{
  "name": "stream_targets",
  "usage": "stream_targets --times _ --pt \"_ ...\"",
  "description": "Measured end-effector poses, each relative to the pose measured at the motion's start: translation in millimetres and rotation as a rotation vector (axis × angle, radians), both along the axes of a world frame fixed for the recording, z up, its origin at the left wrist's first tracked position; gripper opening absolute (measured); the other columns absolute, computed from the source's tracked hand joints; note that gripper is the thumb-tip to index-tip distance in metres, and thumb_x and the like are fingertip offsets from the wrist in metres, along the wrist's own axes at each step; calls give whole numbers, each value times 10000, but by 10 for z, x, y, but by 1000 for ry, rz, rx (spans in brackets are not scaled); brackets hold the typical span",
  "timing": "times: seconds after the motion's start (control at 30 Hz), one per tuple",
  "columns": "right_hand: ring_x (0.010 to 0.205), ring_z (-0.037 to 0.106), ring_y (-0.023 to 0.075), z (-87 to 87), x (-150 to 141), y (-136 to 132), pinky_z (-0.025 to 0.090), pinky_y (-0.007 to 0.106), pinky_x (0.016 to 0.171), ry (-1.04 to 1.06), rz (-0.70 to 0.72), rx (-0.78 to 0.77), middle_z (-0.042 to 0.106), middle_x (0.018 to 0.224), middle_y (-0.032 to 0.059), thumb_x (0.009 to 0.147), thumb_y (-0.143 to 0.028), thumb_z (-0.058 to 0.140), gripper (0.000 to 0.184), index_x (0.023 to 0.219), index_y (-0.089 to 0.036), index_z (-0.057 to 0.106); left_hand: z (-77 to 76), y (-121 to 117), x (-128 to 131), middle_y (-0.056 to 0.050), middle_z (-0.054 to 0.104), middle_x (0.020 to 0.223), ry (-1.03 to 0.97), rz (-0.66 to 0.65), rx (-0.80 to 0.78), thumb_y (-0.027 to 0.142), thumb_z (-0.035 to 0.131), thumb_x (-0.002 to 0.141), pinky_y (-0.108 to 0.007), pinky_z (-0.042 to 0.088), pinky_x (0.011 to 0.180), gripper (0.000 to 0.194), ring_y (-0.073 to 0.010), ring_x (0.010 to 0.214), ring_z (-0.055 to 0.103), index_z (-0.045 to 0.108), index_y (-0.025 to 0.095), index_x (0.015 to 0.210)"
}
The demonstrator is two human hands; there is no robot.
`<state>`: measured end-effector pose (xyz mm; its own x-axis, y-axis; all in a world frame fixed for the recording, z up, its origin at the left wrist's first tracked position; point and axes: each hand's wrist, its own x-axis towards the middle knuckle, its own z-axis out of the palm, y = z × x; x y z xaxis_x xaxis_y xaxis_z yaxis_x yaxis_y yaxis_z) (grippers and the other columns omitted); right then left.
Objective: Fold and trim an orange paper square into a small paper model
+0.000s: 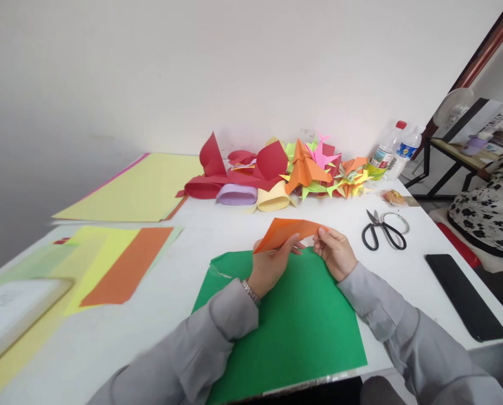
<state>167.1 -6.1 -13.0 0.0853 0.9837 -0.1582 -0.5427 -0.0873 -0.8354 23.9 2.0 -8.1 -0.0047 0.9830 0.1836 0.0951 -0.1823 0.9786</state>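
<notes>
A folded piece of orange paper [286,229] is held up between my two hands, above the far edge of a green sheet [297,326] on the table. My left hand [272,265] grips its left and lower part, with the thumb and fingers around the paper. At the paper's right end, my right hand [335,252] pinches the tip between thumb and fingers. The inner folds of the paper are hidden from this side.
Folded paper shapes [304,169] stand along the wall. Scissors [380,228] and a black phone-like slab [465,295] lie to the right, near two bottles [399,152]. Coloured sheets [127,267] and a white box-like object [21,306] are at left. A person in patterned clothing [492,208] sits far right.
</notes>
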Motion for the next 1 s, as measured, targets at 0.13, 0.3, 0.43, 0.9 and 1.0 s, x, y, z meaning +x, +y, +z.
stream_targets --times 0.13,0.3,0.43,0.9,1.0 --pt "490 509 60 6 18 12 437 189 485 85 13 -13 630 600 -35 549 -334 843 299 776 -190 712 -16 11 2 -12 706 613 -21 7 -6 378 616 757 -269 553 603 263 -144 497 641 645 179 588" --pt "494 525 58 -3 57 35 449 174 487 152 26 -32 635 597 -42 544 -307 848 350 849 -206 709 -17 26 -5 -13 701 605 -32 5 -2 362 610 766 -270 551 609 252 -147 505 643 646 177 599" --pt "497 525 58 -8 70 40 455 176 493 131 45 -30 631 597 -39 558 -309 844 327 830 -196 704 -16 28 -12 -17 701 603 -23 0 7 360 602 770 -272 552 615 259 -149 504 644 642 174 594" --pt "488 494 65 -26 45 39 438 203 485 62 -29 -24 599 550 -38 515 -270 859 246 623 -173 661 -33 39 -16 -35 709 612 -7 27 -9 390 603 764 -287 555 618 283 -166 519 659 646 168 594" --pt "485 491 62 -22 50 43 434 194 481 69 -40 -27 582 528 -44 507 -260 859 245 632 -171 667 -37 43 -27 -34 708 608 4 22 -13 395 612 762 -285 556 629 292 -165 523 659 652 167 583"
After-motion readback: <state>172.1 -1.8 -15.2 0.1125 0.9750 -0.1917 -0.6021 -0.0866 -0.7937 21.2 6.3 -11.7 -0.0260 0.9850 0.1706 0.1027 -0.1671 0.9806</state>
